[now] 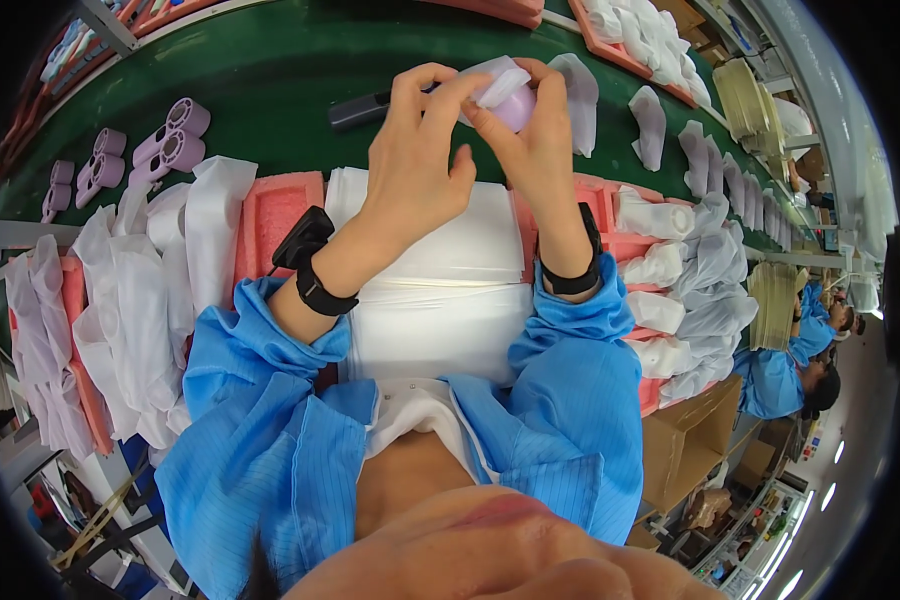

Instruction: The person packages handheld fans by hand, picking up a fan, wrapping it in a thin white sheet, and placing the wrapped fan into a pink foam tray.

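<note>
Above the green work surface (270, 100), both my hands are at a rounded lilac plastic part (515, 108) partly covered by a thin white sleeve (500, 82). My left hand (420, 150) has its fingers bent at the sleeve's left side. From the right, my right hand (542, 135) grips the lilac part between thumb and fingers. A dark grey tube (358, 112) sticks out left of my left hand; whether it joins the held part is hidden. Below my wrists lies a stack of white sleeves (440, 325).
Several lilac two-ringed parts (175, 140) stand at the left. Sleeved parts fill pink trays (280, 215) on both sides, with more sleeved pieces (648, 125) along the right. A cardboard box (685, 445) is at lower right; co-workers in blue (775, 380) sit beyond.
</note>
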`<state>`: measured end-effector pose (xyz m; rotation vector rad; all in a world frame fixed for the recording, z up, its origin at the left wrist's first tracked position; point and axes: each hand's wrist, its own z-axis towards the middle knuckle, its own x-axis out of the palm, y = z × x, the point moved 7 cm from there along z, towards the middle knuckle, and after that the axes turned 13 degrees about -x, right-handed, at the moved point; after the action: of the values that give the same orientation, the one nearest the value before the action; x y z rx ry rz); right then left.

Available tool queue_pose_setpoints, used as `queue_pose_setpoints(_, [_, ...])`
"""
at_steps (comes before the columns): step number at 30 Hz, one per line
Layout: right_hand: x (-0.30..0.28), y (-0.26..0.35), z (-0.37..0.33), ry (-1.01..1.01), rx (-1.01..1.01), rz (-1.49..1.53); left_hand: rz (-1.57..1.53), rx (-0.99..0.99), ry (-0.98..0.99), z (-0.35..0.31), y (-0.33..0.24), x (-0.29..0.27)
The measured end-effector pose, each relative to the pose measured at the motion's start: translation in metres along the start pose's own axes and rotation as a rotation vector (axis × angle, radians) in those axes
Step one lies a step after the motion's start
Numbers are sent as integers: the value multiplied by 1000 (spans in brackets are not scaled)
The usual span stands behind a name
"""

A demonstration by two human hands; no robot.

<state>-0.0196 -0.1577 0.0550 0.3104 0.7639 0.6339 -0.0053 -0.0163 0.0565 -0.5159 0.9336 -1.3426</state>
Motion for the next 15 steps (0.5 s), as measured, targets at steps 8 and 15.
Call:
queue_pose_setpoints(8, [14, 43, -7, 27, -41, 407, -19, 74, -71, 20, 14, -24])
queue_pose_setpoints(15, [35, 13, -10, 203, -49, 337, -792, -266, 326, 26, 26, -18])
